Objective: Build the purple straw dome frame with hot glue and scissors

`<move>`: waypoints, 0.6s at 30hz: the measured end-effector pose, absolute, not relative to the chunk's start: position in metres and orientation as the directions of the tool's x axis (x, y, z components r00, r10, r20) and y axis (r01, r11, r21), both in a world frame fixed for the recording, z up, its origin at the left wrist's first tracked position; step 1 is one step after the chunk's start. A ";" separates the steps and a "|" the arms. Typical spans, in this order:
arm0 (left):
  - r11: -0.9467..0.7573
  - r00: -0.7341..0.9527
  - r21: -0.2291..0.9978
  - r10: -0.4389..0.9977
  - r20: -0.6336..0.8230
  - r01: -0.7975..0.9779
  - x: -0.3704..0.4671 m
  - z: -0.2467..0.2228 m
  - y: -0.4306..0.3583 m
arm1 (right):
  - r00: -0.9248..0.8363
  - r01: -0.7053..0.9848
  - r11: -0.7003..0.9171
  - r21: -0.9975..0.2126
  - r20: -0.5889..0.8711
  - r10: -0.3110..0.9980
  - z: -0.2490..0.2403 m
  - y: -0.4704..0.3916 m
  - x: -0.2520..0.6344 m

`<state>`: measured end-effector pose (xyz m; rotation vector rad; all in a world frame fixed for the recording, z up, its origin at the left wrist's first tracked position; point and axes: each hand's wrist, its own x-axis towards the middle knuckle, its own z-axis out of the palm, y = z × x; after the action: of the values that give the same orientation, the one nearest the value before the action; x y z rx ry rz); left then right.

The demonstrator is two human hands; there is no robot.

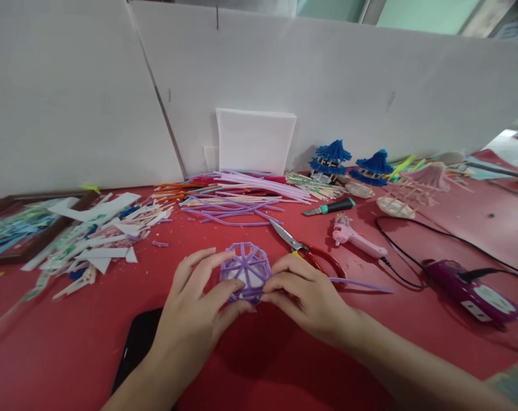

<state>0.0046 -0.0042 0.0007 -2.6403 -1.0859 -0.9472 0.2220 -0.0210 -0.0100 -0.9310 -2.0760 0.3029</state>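
A rounded openwork lattice of slim purple strips sits between the two hands, near the middle of the view, its ribs meeting at a hub that faces up toward the wearer. It is nearly round, so no long axis stands out. The left hand is clamped on its left side, fingers around the far-left edge and thumb lying across the front. The right hand has thumb and fingertips pinched together at the lower right edge — whether on the rim or on a strip's end, I cannot tell. Both hands touch the lattice; the left covers more of it.

Just beyond the right hand lie metal scissors with red looped handles, blades angled away to the left, so that side is tight. A loose purple strip runs out rightward past the knuckles; its inner end is hidden. A flat black phone lies beside the left forearm. On the near side, the smooth red tabletop shows between the forearms — the widest room for turning the lattice.
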 end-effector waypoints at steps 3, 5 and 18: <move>-0.734 0.542 0.144 0.605 0.584 0.664 0.004 -0.001 -0.003 | -0.390 0.493 0.702 -0.514 0.590 0.707 -0.011 -0.021 0.220; -0.737 0.540 0.174 0.614 0.575 0.653 0.004 -0.003 -0.004 | -0.400 0.483 0.706 -0.519 0.586 0.705 -0.012 -0.022 0.219; -0.771 0.536 0.228 0.591 0.603 0.594 0.005 -0.006 -0.001 | -0.402 0.534 0.699 -0.476 0.584 0.705 -0.013 -0.023 0.215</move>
<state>0.0049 -0.0009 -0.0055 -2.7489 -1.0607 -1.0766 0.2152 -0.0229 -0.0126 -0.9442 -2.1014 0.2705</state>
